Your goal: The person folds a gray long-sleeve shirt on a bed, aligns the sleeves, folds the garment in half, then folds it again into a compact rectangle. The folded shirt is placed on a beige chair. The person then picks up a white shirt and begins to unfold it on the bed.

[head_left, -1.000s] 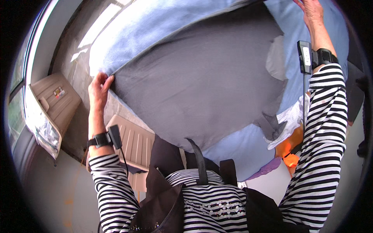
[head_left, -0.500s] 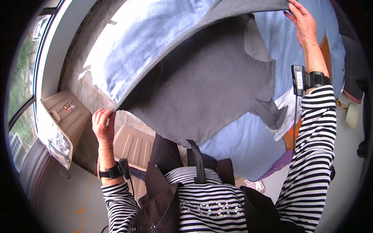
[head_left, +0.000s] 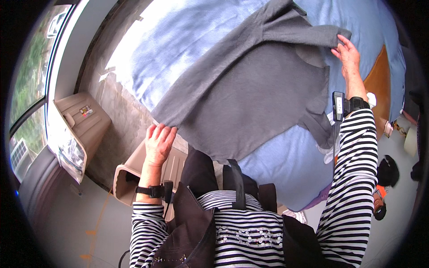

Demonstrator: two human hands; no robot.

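Note:
A dark grey long-sleeved top [head_left: 254,98] lies spread over a blue sheet [head_left: 277,154], one side folded inward along its length. At its near left corner, my left hand [head_left: 161,142] has its fingers closed on the hem. My right hand [head_left: 348,56], farther off on the right, pinches the end of a sleeve that stretches across the top. The other sleeve [head_left: 319,127] hangs bent at the right side of the garment. Part of a white cloth [head_left: 329,156] shows beneath that sleeve.
Two beige plastic pieces of furniture, one by the window [head_left: 91,116] and one beside my left forearm [head_left: 127,181], stand on the left. A brown-orange patch [head_left: 380,87] shows at the sheet's right side. Black footwear [head_left: 388,171] lies on the floor at right.
The raised, arched edge of the grey top has come down and now lies folded over its body. My left hand moved right and slightly nearer; my right hand came nearer.

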